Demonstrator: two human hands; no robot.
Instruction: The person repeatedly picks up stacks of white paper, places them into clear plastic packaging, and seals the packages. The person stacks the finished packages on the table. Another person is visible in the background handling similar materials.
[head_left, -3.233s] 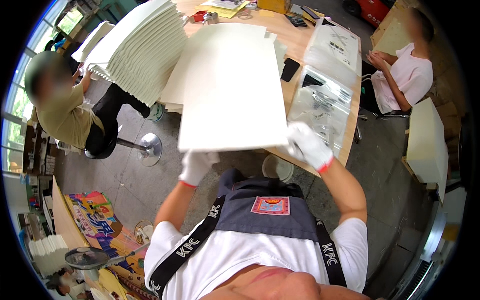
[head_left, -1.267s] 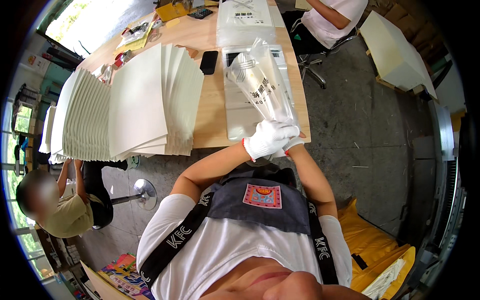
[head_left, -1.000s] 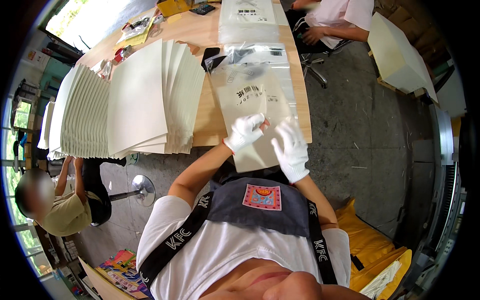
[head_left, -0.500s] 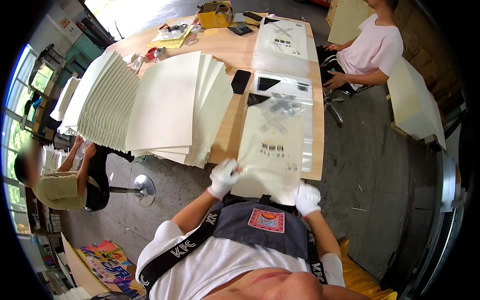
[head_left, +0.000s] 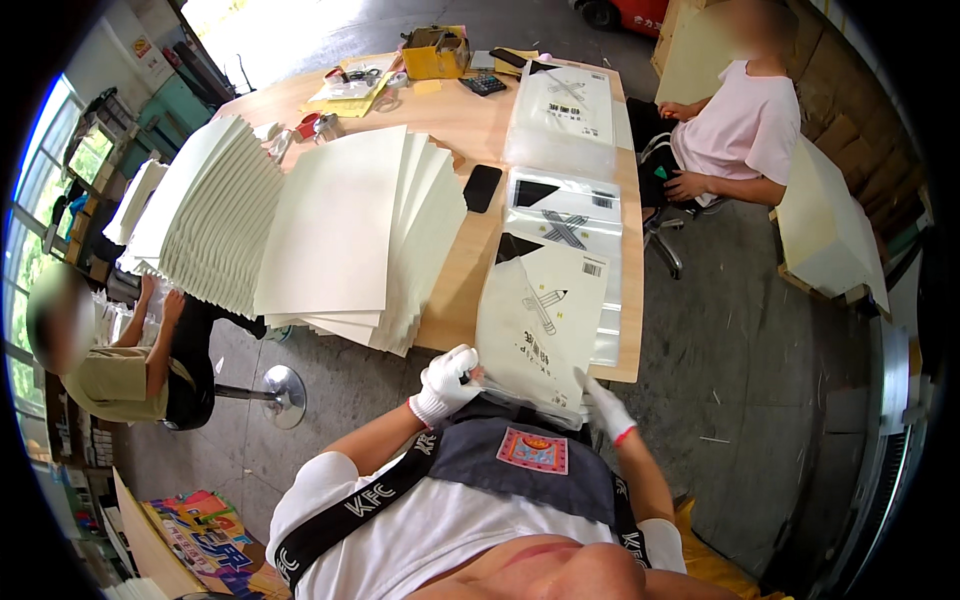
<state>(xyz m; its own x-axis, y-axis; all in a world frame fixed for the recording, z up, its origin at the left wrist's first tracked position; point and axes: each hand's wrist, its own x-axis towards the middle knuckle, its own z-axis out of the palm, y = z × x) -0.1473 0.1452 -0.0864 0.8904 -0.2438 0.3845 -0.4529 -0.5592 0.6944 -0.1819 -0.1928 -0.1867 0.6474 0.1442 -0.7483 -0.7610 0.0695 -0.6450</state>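
Observation:
A clear plastic bag (head_left: 540, 320) with pale paper inside, printed with crossed pencils and a black corner, lies over the table's front edge, its near end against my apron (head_left: 480, 455). My left hand (head_left: 446, 385), in a white knitted glove, is closed on the bag's near left edge. At the near right corner, my gloved right hand (head_left: 609, 410) has its fingers stretched along the bag's edge, slightly blurred. Beneath and beyond this bag lie more printed clear bags (head_left: 565, 195). Left of it, a fanned stack of large cream paper sheets (head_left: 330, 220) reaches past the table edge.
Another fanned paper stack (head_left: 205, 210) stands farther left. A black phone (head_left: 482, 189), a calculator (head_left: 482, 85), a yellow box (head_left: 435, 55) and tape rolls lie on the wooden table (head_left: 455, 300). One person (head_left: 740, 140) sits at right, another (head_left: 120, 370) at left beside a stool base (head_left: 285, 397).
The bag has come nearer to me and its print shows more sharply. My right hand has gone from gripping its corner to lying stretched beside its edge. The left hand keeps its hold.

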